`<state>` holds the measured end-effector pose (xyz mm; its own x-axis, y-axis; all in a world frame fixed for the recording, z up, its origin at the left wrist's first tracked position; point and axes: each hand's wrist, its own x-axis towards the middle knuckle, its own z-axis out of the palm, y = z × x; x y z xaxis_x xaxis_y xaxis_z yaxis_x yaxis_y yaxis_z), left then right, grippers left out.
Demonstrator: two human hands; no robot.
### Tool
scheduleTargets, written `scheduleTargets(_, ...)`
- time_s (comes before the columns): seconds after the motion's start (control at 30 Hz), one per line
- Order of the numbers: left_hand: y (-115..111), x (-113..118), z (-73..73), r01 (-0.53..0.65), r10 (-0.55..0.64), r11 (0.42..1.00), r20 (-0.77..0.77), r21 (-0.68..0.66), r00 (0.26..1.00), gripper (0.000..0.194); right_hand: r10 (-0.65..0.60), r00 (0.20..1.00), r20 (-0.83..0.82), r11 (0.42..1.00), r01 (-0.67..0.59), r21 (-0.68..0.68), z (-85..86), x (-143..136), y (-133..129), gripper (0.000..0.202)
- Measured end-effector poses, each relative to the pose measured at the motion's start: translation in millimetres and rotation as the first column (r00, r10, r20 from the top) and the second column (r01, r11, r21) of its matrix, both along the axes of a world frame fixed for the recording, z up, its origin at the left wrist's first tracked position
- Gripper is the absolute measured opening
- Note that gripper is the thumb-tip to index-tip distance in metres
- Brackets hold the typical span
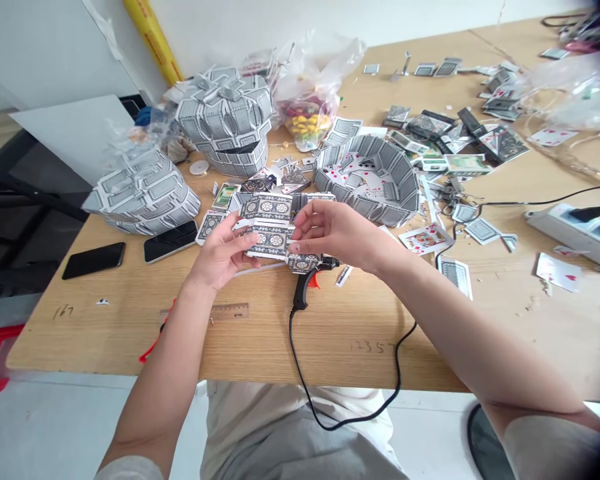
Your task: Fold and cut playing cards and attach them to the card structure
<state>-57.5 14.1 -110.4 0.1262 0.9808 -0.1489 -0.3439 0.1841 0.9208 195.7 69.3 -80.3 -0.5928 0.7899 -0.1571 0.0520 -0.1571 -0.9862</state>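
Note:
My left hand (226,250) grips a piece of folded playing cards (267,241) by its left side, thumb on the patterned face. On the right side of that piece, my right hand (330,233) pinches its edge with thumb and fingertips. The cards show dark, ornate backs with round motifs. Just below the piece lies a black glue gun (303,290) with an orange trigger, its front partly hidden by cards. Behind my right hand stands an open box wall made of cards (367,210), with loose playing cards inside.
Two finished-looking card boxes (140,193) (225,113) stand at the back left. Two phones (94,260) (171,241) lie before them. A ruler (230,311) is near my left forearm. A power strip (575,233) sits at right; the glue gun's cord (340,427) loops over the table's front edge.

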Motion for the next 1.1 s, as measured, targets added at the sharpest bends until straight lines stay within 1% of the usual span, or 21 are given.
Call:
scheduleTargets(0.1, 2, -4, 2.3, -0.053, 0.054, 0.998, -0.03, 0.018, 0.998, 0.067, 0.016, 0.999, 0.032, 0.999, -0.015, -0.029, -1.7, -8, 5, 0.043)
scheduleTargets(0.17, 4, -8, 4.4, -0.091, 0.092, 0.996, -0.049, 0.021, 0.995, 0.069, 0.039, 0.998, 0.051, 0.999, -0.038, -0.012, -1.3, -16, 9, 0.039)
scheduleTargets(0.23, 5, -12, 6.3, -0.13, 0.131, 0.991, -0.07, 0.025, 0.989, 0.07, 0.071, 0.995, 0.071, 0.997, -0.071, -0.002, 0.0, -24, 14, 0.039)
scheduleTargets(0.33, 6, -18, 7.1, -0.173, 0.174, 0.985, -0.09, 0.021, 0.981, 0.068, 0.096, 0.992, 0.085, 0.995, -0.095, -0.016, 1.6, -36, 21, 0.04)
scheduleTargets(0.43, 8, -23, 5.9, -0.198, 0.199, 0.98, -0.092, 0.018, 0.976, 0.064, 0.083, 0.992, 0.092, 0.997, -0.083, -0.008, 1.9, -45, 25, 0.038)
scheduleTargets(0.53, 9, -26, 4.1, -0.217, 0.218, 0.976, -0.089, 0.019, 0.972, 0.06, 0.052, 0.993, 0.109, 0.998, -0.054, 0.018, 1.8, -50, 26, 0.041)
scheduleTargets(0.67, 10, -28, 0.2, -0.229, 0.231, 0.973, -0.096, 0.037, 0.968, 0.063, 0.027, 0.993, 0.119, 0.998, -0.033, 0.048, -1.4, -53, 26, 0.038)
scheduleTargets(0.77, 13, -30, -6.7, -0.244, 0.251, 0.967, -0.11, 0.067, 0.962, 0.064, 0.012, 0.992, 0.125, 0.998, -0.02, 0.062, -9.3, -57, 28, 0.036)
scheduleTargets(0.83, 17, -33, -14.1, -0.279, 0.289, 0.956, -0.133, 0.091, 0.948, 0.065, 0.001, 0.994, 0.109, 0.998, -0.007, 0.057, -15.6, -62, 31, 0.036)
scheduleTargets(0.9, 22, -35, -22.7, -0.353, 0.37, 0.927, -0.165, 0.125, 0.914, 0.069, -0.022, 0.998, 0.067, 0.999, 0.019, 0.039, -20.1, -69, 35, 0.039)
scheduleTargets(0.97, 26, -38, -30.2, -0.446, 0.479, 0.876, -0.212, 0.185, 0.852, 0.071, -0.047, 0.999, 0.004, 0.999, 0.047, 0.024, -21.3, -77, 39, 0.043)
scheduleTargets(1.0, 27, -40, -32.8, -0.481, 0.529, 0.846, -0.247, 0.231, 0.812, 0.068, -0.059, 0.998, -0.022, 0.998, 0.06, 0.025, -20.8, -80, 42, 0.044)
scheduleTargets(1.07, 28, -43, -35.1, -0.503, 0.621, 0.779, -0.352, 0.373, 0.7, 0.055, -0.08, 0.996, -0.049, 0.996, 0.082, 0.044, -18.3, -87, 46, 0.046)
scheduleTargets(1.1, 27, -44, -34.8, -0.484, 0.665, 0.742, -0.415, 0.465, 0.621, 0.049, -0.088, 0.995, -0.05, 0.994, 0.091, 0.059, -17.1, -90, 48, 0.046)
